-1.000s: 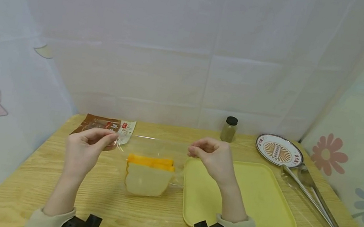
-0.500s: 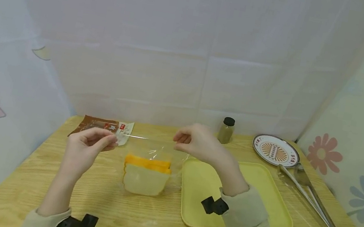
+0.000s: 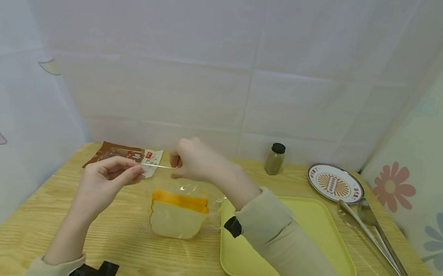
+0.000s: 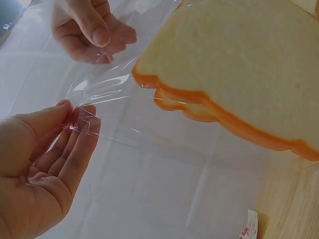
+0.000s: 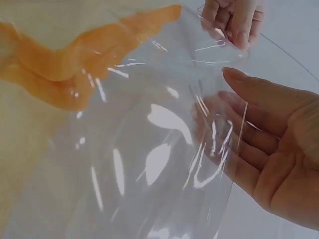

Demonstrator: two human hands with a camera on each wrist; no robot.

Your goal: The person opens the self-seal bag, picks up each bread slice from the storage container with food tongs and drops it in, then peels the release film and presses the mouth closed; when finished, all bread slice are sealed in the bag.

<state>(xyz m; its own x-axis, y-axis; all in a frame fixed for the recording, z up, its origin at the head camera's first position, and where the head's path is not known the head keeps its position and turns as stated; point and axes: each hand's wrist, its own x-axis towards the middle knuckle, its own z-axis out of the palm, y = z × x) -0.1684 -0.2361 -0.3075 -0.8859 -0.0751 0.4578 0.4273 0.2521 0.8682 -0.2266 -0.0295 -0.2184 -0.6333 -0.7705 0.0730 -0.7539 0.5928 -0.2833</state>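
A clear plastic bag (image 5: 149, 124) hangs between both hands, its top edge stretched level. Inside are bread slices (image 3: 177, 218) with an orange crust, also large in the left wrist view. My left hand (image 3: 101, 186) pinches the bag's top left corner between thumb and fingers. My right hand (image 3: 200, 161) is on the same top edge, a short way to the right of the left hand. In the right wrist view its thumb is on the near side of the film and its fingers show behind it. The right fingertips are partly hidden in the head view.
A brown-and-white food packet (image 3: 122, 153) lies behind the left hand. To the right are a yellow tray (image 3: 320, 232) under the right forearm, a black-capped jar (image 3: 275, 159), a patterned plate (image 3: 335, 183) and metal tongs (image 3: 383, 250). Cloth walls close in the table (image 3: 130, 264).
My right hand has moved left along the bag's top edge, from its right end to near the left hand. The left hand keeps its pinch almost in place.
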